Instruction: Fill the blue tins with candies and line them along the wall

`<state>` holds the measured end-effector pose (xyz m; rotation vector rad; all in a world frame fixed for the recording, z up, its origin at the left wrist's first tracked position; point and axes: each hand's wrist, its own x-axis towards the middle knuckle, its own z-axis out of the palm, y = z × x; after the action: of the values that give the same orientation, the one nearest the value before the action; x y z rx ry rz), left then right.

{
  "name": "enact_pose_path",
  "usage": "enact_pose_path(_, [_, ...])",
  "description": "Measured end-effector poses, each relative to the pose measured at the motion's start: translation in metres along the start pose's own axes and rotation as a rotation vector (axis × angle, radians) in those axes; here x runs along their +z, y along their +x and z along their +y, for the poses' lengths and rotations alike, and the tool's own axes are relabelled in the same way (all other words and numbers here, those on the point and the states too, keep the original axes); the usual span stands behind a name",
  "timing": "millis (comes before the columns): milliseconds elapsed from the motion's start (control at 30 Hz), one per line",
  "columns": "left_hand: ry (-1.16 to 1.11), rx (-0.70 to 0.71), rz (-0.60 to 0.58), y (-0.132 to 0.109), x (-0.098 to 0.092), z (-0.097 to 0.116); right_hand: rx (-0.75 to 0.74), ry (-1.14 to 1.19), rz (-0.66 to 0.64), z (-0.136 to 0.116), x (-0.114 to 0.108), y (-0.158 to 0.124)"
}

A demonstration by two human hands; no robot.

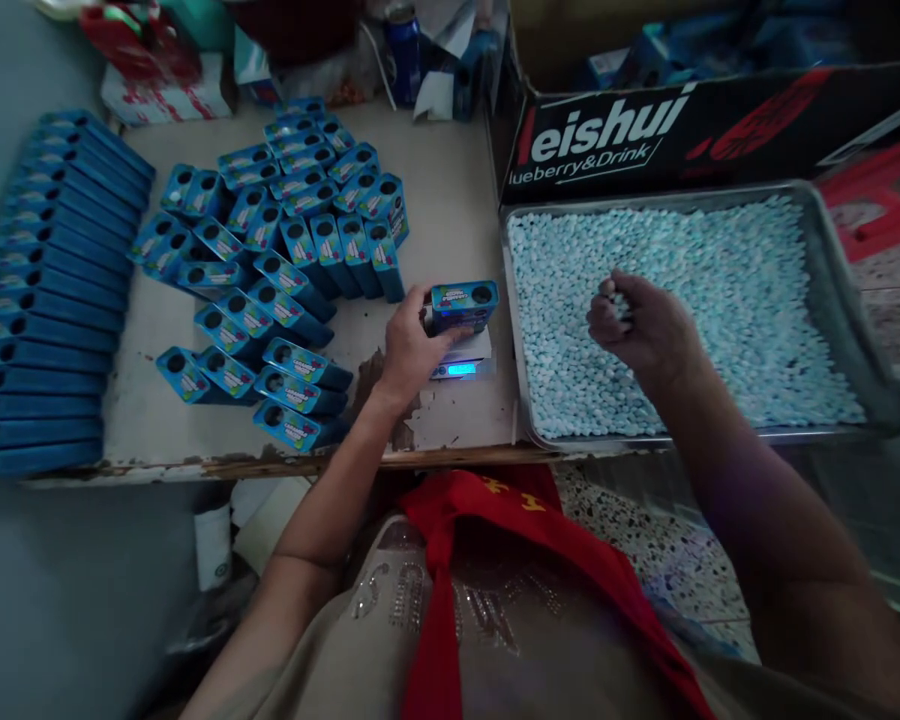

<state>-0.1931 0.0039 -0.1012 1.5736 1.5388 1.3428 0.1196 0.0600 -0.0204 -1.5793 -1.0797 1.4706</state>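
Note:
My left hand (pixel 414 342) is closed around a small blue candy box (pixel 465 298), which has a round dark hole in its top. The box stands on a small white digital scale (pixel 477 350) with a lit blue display; whether its weight rests fully on the scale, I cannot tell. Over a metal tray (pixel 521 330) of pale blue and white candies (pixel 727 300), my right hand (pixel 641 320) is curled with several candies showing between its fingers.
Several similar blue boxes (pixel 292 240) stand loosely left of the scale, and a long row of them (pixel 52 290) lines the far left. Behind the tray is a black carton (pixel 720 130) holding blue boxes. A blue can (pixel 403 60) stands at the back.

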Motion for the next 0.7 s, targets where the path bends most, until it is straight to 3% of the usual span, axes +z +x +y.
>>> enact_pose_path(133, [-0.070, 0.049, -0.086, 0.013, 0.007, 0.007, -0.359, -0.065, 0.044, 0.010, 0.009, 0.002])
enact_pose_path(233, [0.069, 0.212, -0.131, 0.027, 0.006, 0.024, -0.390, -0.025, 0.023, 0.009, 0.021, 0.005])
enact_pose_path(467, [0.431, 0.622, -0.162, 0.057, 0.021, 0.079, 0.197, 0.534, -0.232, -0.009, 0.052, 0.014])
enact_pose_path(567, [0.459, 0.725, -0.209, 0.062, 0.036, 0.083, 0.374, 0.687, -0.254, -0.010, 0.055, 0.011])
enact_pose_path(700, [0.520, 0.706, -0.232, 0.065, 0.048, 0.073, 0.481, 0.800, -0.224, -0.008, 0.056, 0.012])
